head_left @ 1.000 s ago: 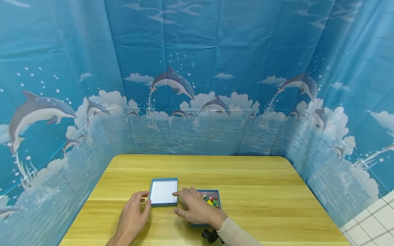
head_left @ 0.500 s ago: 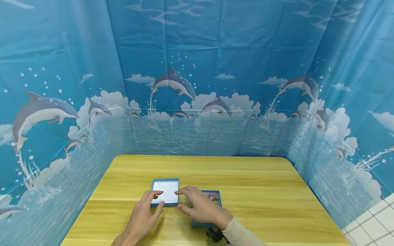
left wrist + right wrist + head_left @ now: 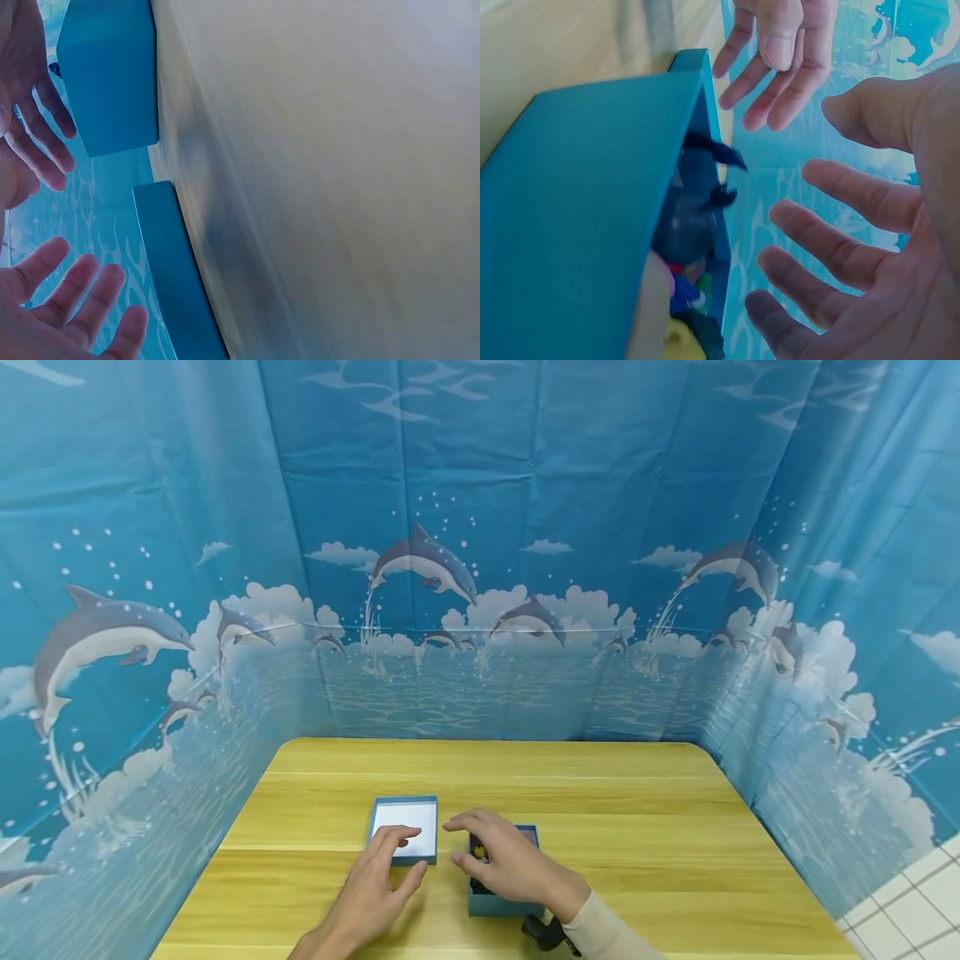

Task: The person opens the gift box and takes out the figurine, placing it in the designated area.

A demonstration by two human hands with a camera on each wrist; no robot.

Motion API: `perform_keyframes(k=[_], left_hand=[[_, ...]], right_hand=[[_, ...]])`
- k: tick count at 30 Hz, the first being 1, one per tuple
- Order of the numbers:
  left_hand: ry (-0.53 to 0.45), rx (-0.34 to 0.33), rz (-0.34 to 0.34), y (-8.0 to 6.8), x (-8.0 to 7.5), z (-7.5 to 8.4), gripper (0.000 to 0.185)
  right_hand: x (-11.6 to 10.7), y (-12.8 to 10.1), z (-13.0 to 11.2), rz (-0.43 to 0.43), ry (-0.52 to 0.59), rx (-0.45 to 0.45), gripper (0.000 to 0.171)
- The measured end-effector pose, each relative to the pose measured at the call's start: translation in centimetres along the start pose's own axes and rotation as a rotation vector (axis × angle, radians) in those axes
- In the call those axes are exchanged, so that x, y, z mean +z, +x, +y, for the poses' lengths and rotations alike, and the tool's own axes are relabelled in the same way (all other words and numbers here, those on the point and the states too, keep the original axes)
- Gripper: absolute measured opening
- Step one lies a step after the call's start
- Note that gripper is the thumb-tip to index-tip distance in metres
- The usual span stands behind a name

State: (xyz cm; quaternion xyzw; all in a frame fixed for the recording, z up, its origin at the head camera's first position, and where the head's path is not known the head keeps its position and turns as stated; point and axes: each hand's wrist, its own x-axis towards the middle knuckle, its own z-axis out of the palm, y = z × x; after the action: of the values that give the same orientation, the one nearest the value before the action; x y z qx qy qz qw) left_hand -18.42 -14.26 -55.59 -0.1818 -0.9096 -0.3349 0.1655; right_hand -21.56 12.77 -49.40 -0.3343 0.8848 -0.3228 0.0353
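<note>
I count two blue pieces on my table (image 3: pixel 600 793): one lid (image 3: pixel 405 827) with a white inside and one box (image 3: pixel 498 900) near the front edge. The box holds several small coloured pieces (image 3: pixel 686 289), too jumbled to number.

A light yellow wood-grain counter (image 3: pixel 600 793) with rounded far corners fills the lower middle of the head view, its planks running side to side. Around it on three sides hangs a blue plastic curtain printed with grey dolphins, white clouds and rippled water (image 3: pixel 480 568); the sheet shows vertical fold creases and meets the counter's far edge and both side edges. The dolphins leap above a band of clouds, with paler sea pattern below. At the lower right corner, past the curtain's hem, a patch of white square-tiled floor with dark grout lines (image 3: pixel 911 902) shows. The light is even and soft, with faint shadows on the wood.
</note>
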Motion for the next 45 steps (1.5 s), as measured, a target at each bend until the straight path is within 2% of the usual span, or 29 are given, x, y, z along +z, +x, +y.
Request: perform_keyframes(k=[8,14,23,31,37,45], left_hand=[[-0.066,-0.035,-0.124,0.3,0.7,0.6,0.060],[-0.079,0.001,-0.184,0.7,1.3,0.8,0.067],[-0.100,0.050,-0.219,1.1,2.1,1.4,0.077],[-0.113,0.047,-0.312,1.7,2.8,2.0,0.098],[-0.086,0.061,-0.328,2.1,3.4,2.5,0.109],[-0.070,0.068,-0.352,2.6,4.2,3.1,0.115]], right_hand=[[-1.3,-0.7,0.8,0.011,0.050,-0.015,0.046],[-2.1,-1.2,1.0,0.008,0.035,-0.023,0.044],[-2.7,-1.9,1.7,0.025,0.039,-0.012,0.036],[-3.6,-2.4,2.6,-0.004,0.014,-0.012,0.040],[-4.4,-2.9,3.0,-0.018,-0.016,-0.037,0.040],[-5.0,-3.3,3.6,-0.049,-0.057,-0.036,0.040]])
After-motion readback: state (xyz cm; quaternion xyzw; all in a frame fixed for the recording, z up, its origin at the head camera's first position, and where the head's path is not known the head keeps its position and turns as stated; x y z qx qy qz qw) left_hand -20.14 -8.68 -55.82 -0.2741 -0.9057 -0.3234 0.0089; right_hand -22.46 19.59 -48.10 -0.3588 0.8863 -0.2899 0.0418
